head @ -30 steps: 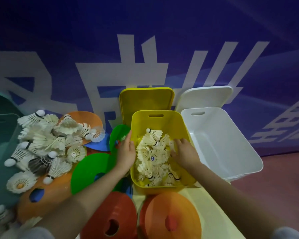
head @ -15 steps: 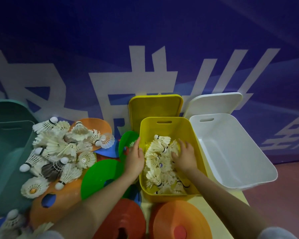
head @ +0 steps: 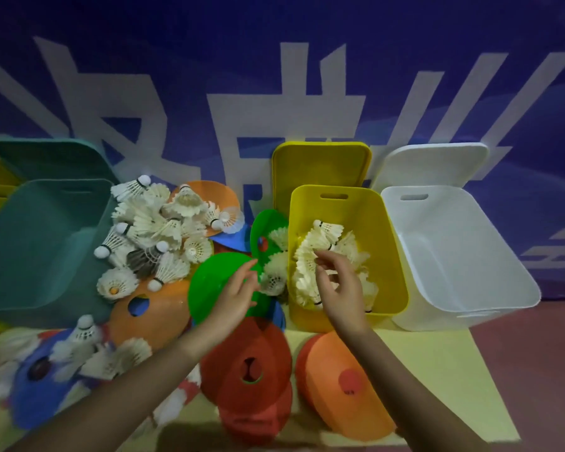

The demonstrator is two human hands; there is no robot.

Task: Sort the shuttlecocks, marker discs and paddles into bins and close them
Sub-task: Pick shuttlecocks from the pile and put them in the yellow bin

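Your right hand (head: 335,283) hangs over the yellow bin (head: 385,243), fingers loosely curled and apart, holding nothing that can be seen. Your left hand (head: 234,296) sits just outside the bin's left wall, above the green marker disc (head: 209,288). Its fingers are extended and relaxed, with the tips close to a shuttlecock (head: 272,281) lying against that wall. Contact cannot be confirmed.

The yellow bin holds a heap of white shuttlecocks (head: 317,243), while the white bin (head: 463,256) to its right shows no contents. Both lids stand open behind them: the yellow lid (head: 320,171) and the white lid (head: 434,164).

The relation that governs your next move: the main loose pile of shuttlecocks (head: 150,230) lies to your left, between the teal bin (head: 40,249) and the yellow bin. Your left hand is the nearer one. The pile's shuttlecocks point every way, so no common axis can be stated. A smaller cluster (head: 92,350) lies at lower left, on and beside a blue marker disc (head: 43,399). Red discs (head: 248,370) and an orange disc (head: 343,383) lie in front of you, unsorted. No paddles are in view.

As for writing, the blue banner (head: 274,60) behind carries large white characters, cut off and not readable. The small marks on the shuttlecocks and discs are too blurred to read.
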